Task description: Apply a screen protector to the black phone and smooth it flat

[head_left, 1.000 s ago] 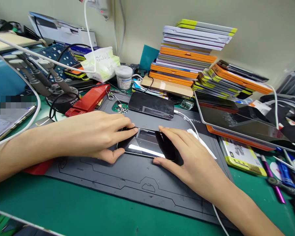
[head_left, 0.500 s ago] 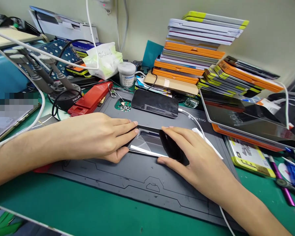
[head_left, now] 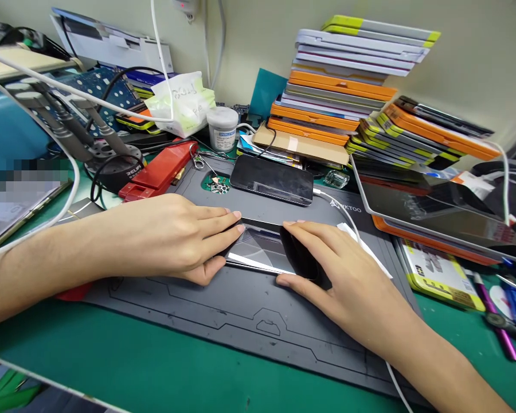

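Across the green table (head_left: 155, 367) I have the grey mat (head_left: 198, 304), and at its middle my left hand (head_left: 180, 235) and right hand (head_left: 335, 261) grip opposite ends of the black-faced phone (head_left: 258, 249), fingers at the far side, thumbs at the near edge. What changed: my left hand has slid over the phone's left end, whose corner showed a second ago, so I judge the hold fuller. My right hand's grip looks the same, as does the smaller-looking second phone (head_left: 270, 180) beyond.
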`<state>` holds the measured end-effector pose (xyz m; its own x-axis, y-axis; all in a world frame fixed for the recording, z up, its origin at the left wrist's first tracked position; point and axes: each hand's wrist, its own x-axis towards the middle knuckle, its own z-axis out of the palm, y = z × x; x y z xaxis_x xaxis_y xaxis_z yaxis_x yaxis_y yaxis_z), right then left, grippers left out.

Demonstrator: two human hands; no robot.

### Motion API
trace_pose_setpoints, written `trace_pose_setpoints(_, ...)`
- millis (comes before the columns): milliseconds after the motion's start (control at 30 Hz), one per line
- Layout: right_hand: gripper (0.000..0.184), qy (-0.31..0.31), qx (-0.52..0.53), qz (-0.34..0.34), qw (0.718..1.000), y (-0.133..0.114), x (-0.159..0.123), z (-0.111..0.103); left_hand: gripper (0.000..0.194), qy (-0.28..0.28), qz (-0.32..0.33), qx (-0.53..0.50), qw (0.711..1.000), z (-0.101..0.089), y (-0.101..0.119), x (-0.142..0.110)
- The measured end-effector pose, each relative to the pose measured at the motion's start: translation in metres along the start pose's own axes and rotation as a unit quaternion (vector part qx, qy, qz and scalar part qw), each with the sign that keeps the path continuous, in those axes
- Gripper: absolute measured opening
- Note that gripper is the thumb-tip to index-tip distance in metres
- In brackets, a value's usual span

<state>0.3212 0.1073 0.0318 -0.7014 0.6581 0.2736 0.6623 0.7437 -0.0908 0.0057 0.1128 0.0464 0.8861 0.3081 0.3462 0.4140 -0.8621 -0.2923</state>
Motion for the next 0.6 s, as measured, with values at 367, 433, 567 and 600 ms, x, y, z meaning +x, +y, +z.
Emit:
trace_pose_setpoints(367,0.064,-0.008,0.007,0.014,1.000,0.0011,-0.0012,-0.0003,0.037,0.017,0.005,0.011,1.000,-0.0008,0.0016,0.0013)
trace_pose_setpoints(433,0.065,-0.008,0.009,0.016,1.000,0.0009,-0.0012,-0.0001,0.036,0.016,0.005,0.018,1.000,-0.0012,0.0019,0.0018)
trace_pose_setpoints(567,0.064,-0.008,0.017,0.023,1.000,0.0011,-0.0015,0.0006,0.036,0.014,0.001,0.027,1.000,-0.0012,0.0021,0.0022)
trace_pose_setpoints(600,0.065,-0.008,0.018,0.024,1.000,0.0011,-0.0016,0.0007,0.036,0.014,0.002,0.026,1.000,-0.0010,0.0020,0.0021)
